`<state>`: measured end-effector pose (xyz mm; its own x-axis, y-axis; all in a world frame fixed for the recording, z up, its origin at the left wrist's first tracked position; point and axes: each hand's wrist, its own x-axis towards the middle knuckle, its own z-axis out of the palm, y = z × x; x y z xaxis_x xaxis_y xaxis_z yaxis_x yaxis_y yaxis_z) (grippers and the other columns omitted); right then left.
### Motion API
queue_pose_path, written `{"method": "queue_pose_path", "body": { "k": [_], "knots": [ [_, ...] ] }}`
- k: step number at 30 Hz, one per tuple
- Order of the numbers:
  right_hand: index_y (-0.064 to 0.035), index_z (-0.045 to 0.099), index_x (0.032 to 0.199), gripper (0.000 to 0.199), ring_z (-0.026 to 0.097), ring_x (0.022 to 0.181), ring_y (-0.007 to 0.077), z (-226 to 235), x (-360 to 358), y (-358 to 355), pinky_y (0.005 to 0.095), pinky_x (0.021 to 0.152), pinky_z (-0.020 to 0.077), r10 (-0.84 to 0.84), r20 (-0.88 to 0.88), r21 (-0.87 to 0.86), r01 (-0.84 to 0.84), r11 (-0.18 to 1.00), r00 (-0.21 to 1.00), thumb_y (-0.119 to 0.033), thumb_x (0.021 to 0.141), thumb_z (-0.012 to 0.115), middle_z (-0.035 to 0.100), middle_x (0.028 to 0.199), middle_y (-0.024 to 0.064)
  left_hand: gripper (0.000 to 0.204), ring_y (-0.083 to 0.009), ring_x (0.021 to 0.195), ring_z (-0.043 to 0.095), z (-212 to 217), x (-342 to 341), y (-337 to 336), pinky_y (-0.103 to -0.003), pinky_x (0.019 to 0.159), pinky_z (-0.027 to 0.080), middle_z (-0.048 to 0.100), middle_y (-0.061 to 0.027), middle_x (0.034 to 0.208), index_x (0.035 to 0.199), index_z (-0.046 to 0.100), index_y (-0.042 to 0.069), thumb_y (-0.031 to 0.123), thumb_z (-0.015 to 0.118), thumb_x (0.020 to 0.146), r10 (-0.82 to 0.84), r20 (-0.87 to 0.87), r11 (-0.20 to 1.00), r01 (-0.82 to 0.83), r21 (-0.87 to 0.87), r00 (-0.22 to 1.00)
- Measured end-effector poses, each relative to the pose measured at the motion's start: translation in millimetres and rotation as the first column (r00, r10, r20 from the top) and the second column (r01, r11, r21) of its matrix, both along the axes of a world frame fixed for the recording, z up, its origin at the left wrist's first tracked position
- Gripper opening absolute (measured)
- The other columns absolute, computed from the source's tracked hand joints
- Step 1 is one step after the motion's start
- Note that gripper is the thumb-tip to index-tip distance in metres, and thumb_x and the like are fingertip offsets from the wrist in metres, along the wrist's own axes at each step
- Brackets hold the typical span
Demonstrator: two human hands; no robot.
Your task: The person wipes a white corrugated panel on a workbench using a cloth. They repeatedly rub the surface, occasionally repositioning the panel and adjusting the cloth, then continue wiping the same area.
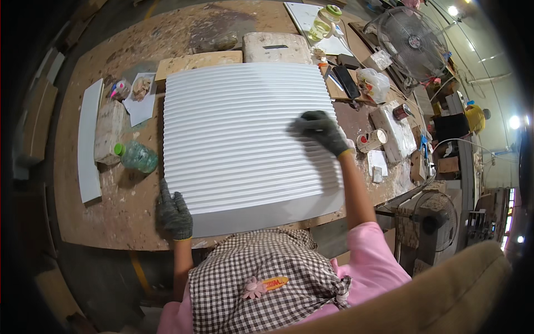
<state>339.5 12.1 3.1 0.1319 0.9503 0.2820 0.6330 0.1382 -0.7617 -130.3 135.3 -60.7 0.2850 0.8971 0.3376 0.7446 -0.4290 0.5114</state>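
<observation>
A large white ribbed panel (250, 133) lies in front of me, its ridges running left to right and a plain smooth side facing my body. My right hand (322, 131), in a dark grey knit glove with a yellow cuff, is over the right part of the ridges. Its fingers are curled together and slightly smeared by motion; what they hold, if anything, cannot be made out. My left hand (176, 214), gloved the same way, lies against the panel's near left corner, fingers stretched and thumb apart.
The panel rests on a stained wooden table (133, 206). At left are a green-capped bottle (138, 156), a worn block (111, 131) and a white strip (90, 142). At right sit a phone (346, 82), a white cup (371, 141) and another block (394, 131). A fan (414, 42) stands beyond.
</observation>
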Motion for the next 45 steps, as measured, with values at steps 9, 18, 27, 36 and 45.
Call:
{"method": "queue_pose_path", "body": {
  "k": [9, 18, 27, 36, 45],
  "knots": [
    [-0.0175, 0.077, 0.101, 0.015, 0.064, 0.102, 0.0221, -39, -72, 58, 0.0359, 0.091, 0.0548, 0.047, 0.252, 0.169, -0.092, 0.981, 0.966, -0.013, 0.087, 0.076, 0.068, 0.105, 0.0031, 0.051, -0.0434, 0.119, 0.062, -1, -1, -3, -0.047, 0.100, 0.049, 0.060, -0.0275, 0.138, 0.150, 0.047, 0.000, 0.024, 0.048, 0.105, -0.029, 0.076, 0.996, 0.036, -0.087, 0.997],
    [-0.0027, 0.074, 0.120, 0.031, 0.068, 0.103, 0.0158, -64, 109, -102, 0.0277, 0.092, 0.0556, -0.543, -0.294, -0.021, 0.563, 0.826, 0.787, 0.001, 0.089, 0.074, 0.073, 0.114, 0.0072, 0.052, -0.0373, 0.134, 0.055, -3, -2, -1, -0.043, 0.111, 0.042, 0.054, -0.0246, 0.148, 0.149, 0.048, -0.004, 0.027, 0.047, 0.107, -0.019, 0.145, 0.987, 0.041, -0.154, 0.989],
    [-0.0068, 0.077, 0.109, 0.025, 0.071, 0.092, 0.0188, -48, 102, -91, 0.0301, 0.085, 0.0584, -0.493, -0.216, -0.078, 0.489, 0.869, 0.843, 0.001, 0.086, 0.076, 0.074, 0.107, 0.0095, 0.050, -0.0366, 0.130, 0.057, 29, 12, -11, -0.042, 0.108, 0.045, 0.055, -0.0262, 0.145, 0.149, 0.048, -0.002, 0.025, 0.048, 0.107, 0.065, 0.041, 0.949, -0.049, -0.310, 0.997],
    [-0.0032, 0.075, 0.101, 0.018, 0.069, 0.077, 0.0193, -43, -11, 82, 0.0326, 0.075, 0.0583, -0.107, -0.567, -0.189, -0.002, 0.982, 0.816, -0.019, 0.093, 0.073, 0.074, 0.089, 0.0073, 0.050, -0.0359, 0.129, 0.059, 2, 1, -2, -0.042, 0.106, 0.047, 0.057, -0.0259, 0.143, 0.150, 0.046, -0.002, 0.021, 0.048, 0.106, -0.004, 0.089, 0.984, 0.019, -0.175, 0.996],
    [0.0024, 0.069, 0.083, 0.023, 0.060, 0.066, 0.0100, -50, -2, 67, 0.0294, 0.060, 0.0518, -0.299, -0.609, -0.150, 0.263, 0.953, 0.735, -0.014, 0.097, 0.067, 0.064, 0.073, 0.0054, 0.045, -0.0370, 0.106, 0.068, 1, 0, -6, -0.042, 0.089, 0.055, 0.067, -0.0240, 0.124, 0.144, 0.057, 0.003, 0.017, 0.053, 0.101, 0.065, 0.133, 0.997, -0.061, -0.039, 0.989]
  ]
}}
